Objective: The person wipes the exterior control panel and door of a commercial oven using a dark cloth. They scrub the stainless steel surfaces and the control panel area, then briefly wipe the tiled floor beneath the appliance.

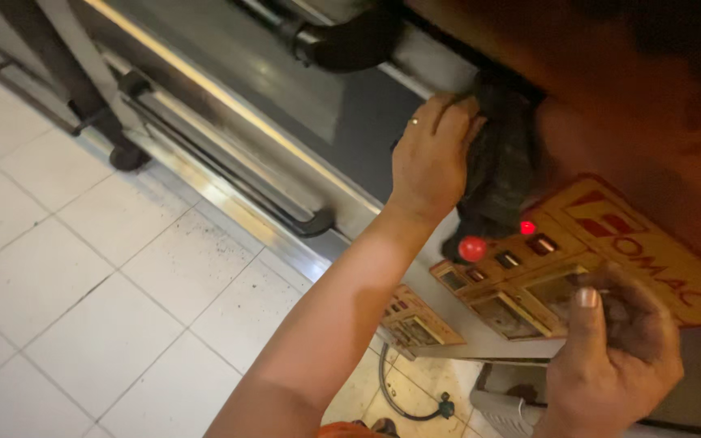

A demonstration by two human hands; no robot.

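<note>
My left hand [430, 154], with a ring on one finger, grips a dark cloth [498, 166] pressed against the front of a large steel oven [285, 97], just above its control panel [529, 276]. The cloth hangs down over the panel's top, near a red round knob [472, 248] and a lit red lamp [527, 228]. My right hand [614, 357], soiled dark, is loosely curled at the lower right with its thumb up, in front of the panel's small displays. I cannot make out anything held in it.
The oven door has a long bar handle [229, 170]. A second smaller control panel [415, 320] sits lower down. White floor tiles [83, 284] spread to the left. A dark cable [407, 405] and a grey hose [501, 410] lie on the floor below.
</note>
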